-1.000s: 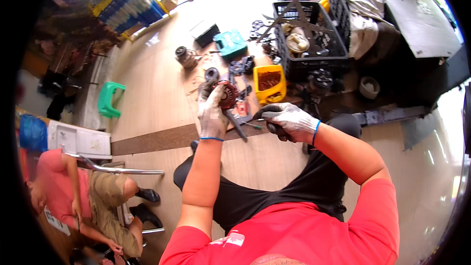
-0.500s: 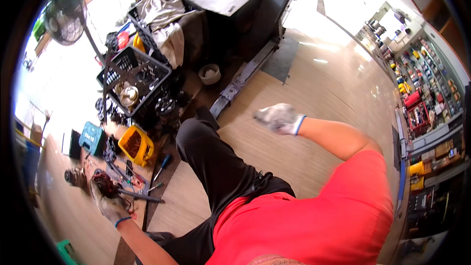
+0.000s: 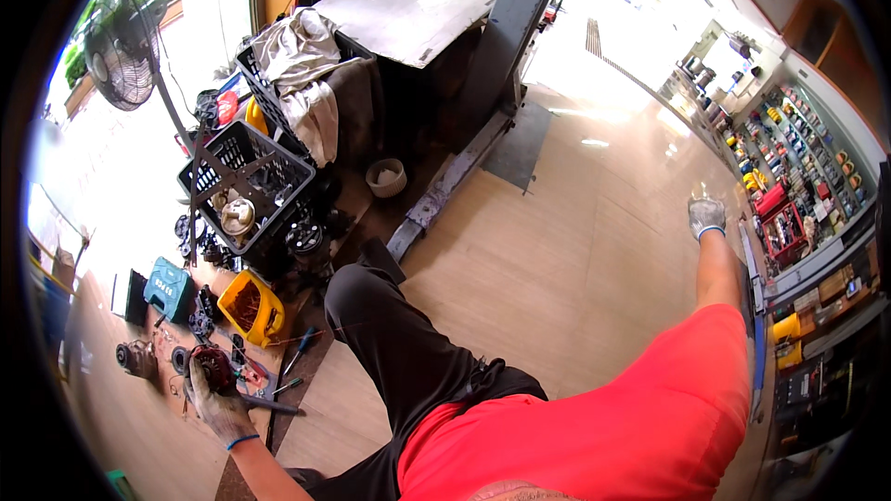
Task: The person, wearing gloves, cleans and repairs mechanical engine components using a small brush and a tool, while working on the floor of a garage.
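Low at the left, my gloved left hand (image 3: 221, 411) is closed around a round dark-red and black machine part (image 3: 217, 366), thumb and fingers on its side. A dark bar (image 3: 275, 404) lies beside that hand. A silver round machine part (image 3: 137, 358) lies to its left. A screwdriver with a blue handle (image 3: 305, 341) and a thinner green-handled one (image 3: 290, 384) are to its right. Far over to the right, my gloved right hand (image 3: 707, 214) is held out on a straightened arm above the floor, fingers stretched out with faint tips and nothing visible in them.
Beyond the left hand are a yellow container (image 3: 252, 308) of rusty-brown small pieces and a teal case (image 3: 169, 289). Black crates (image 3: 255, 184) hold parts; a fan (image 3: 122, 51) stands behind. A grey post (image 3: 506, 32) rises mid-scene. Loaded shelves (image 3: 817, 153) line the right.
My right hand has swung from in front of my body far out to the right, the arm straightening. My left hand stays with the round part, which has turned slightly. The view has shifted slightly.
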Tool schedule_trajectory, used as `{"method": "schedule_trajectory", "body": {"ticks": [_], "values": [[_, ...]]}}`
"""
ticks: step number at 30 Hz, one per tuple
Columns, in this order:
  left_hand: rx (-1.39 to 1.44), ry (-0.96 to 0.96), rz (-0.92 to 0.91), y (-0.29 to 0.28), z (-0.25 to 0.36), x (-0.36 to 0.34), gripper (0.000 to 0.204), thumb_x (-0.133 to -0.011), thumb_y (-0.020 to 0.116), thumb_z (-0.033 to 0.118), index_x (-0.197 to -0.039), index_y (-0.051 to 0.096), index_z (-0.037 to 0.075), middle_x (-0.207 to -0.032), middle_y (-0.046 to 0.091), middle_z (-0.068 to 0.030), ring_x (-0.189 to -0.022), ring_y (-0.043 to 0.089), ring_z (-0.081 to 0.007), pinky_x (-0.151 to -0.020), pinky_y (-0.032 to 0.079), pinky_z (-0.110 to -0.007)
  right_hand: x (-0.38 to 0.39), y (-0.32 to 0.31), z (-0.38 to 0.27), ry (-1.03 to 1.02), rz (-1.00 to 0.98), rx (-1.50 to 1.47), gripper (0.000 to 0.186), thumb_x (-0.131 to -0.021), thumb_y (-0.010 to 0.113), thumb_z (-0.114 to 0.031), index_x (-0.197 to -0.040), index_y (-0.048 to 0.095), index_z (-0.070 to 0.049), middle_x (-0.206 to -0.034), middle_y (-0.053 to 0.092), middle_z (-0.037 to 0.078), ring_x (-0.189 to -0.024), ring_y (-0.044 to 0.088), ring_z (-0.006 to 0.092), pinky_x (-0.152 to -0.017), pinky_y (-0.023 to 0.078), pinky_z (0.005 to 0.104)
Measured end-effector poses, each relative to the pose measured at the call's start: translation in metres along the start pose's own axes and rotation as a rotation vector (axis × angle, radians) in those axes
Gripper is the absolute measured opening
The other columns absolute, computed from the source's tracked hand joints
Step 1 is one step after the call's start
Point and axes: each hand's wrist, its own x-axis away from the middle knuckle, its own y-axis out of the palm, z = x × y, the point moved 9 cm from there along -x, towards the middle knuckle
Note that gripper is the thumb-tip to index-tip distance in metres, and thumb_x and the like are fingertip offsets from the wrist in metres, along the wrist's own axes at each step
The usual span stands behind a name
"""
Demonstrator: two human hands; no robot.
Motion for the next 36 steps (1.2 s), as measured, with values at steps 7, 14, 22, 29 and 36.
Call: {"method": "schedule_trajectory", "body": {"ticks": [7, 14, 22, 29, 36], "values": [[-0.019, 0.075, -0.019, 0.013, 0.015, 0.015, 0.027, -0.094, 0.069, 0.022, -0.116, 0.060, 0.010, -0.103, 0.066, -0.0048, -0.087, 0.065, -0.0157, -0.065, 0.054, -0.028, -0.015, 0.080, -0.089, -0.406, -0.789, -0.010, 0.059, -0.090, 0.058, -0.046, -0.138, 0.058, -0.011, -0.144, 0.053, 0.015, -0.131, 0.052, 0.0337, -0.109, 0.042, 0.0468], [-0.027, 0.128, -0.002, 0.006, 0.016, 0.009, 0.031, -0.095, 0.068, 0.021, -0.120, 0.058, 0.007, -0.111, 0.063, -0.0066, -0.094, 0.064, -0.0170, -0.069, 0.056, -0.029, -0.002, -0.265, -0.298, -0.589, -0.070, -0.874, 0.054, -0.094, 0.056, -0.042, -0.133, 0.056, -0.005, -0.137, 0.057, 0.020, -0.127, 0.056, 0.0314, -0.106, 0.045, 0.0414], [-0.030, 0.174, -0.077, 0.021, 0.022, 0.015, 0.030, -0.095, 0.067, 0.016, -0.123, 0.059, 0.009, -0.110, 0.064, -0.0029, -0.095, 0.063, -0.0139, -0.080, 0.054, -0.028, 0.333, -0.561, -0.546, -1.789, -0.054, -1.497, 0.077, -0.090, 0.068, -0.051, -0.147, 0.042, -0.005, -0.137, 0.056, 0.023, -0.122, 0.059, 0.0323, -0.103, 0.046, 0.0357], [-0.121, 0.217, 0.002, -0.009, 0.046, 0.010, 0.031, -0.095, 0.067, 0.015, -0.124, 0.058, 0.006, -0.111, 0.064, -0.0058, -0.096, 0.064, -0.0166, -0.079, 0.056, -0.030, 0.471, -0.569, -0.646, -2.027, -1.156, -1.579, 0.044, -0.095, 0.059, -0.052, -0.103, 0.065, -0.010, -0.099, 0.068, 0.009, -0.081, 0.059, 0.0172, -0.068, 0.047, 0.0341], [-0.094, 0.142, 0.082, -0.025, 0.038, 0.005, 0.028, -0.097, 0.063, 0.015, -0.123, 0.058, 0.006, -0.109, 0.065, -0.0083, -0.095, 0.066, -0.0197, -0.076, 0.059, -0.035, 0.500, -0.538, -0.662, -1.959, -1.541, -1.485, 0.039, -0.096, 0.064, -0.039, -0.114, 0.070, -0.005, -0.104, 0.072, 0.005, -0.089, 0.063, 0.0142, -0.080, 0.050, 0.0316]]}}
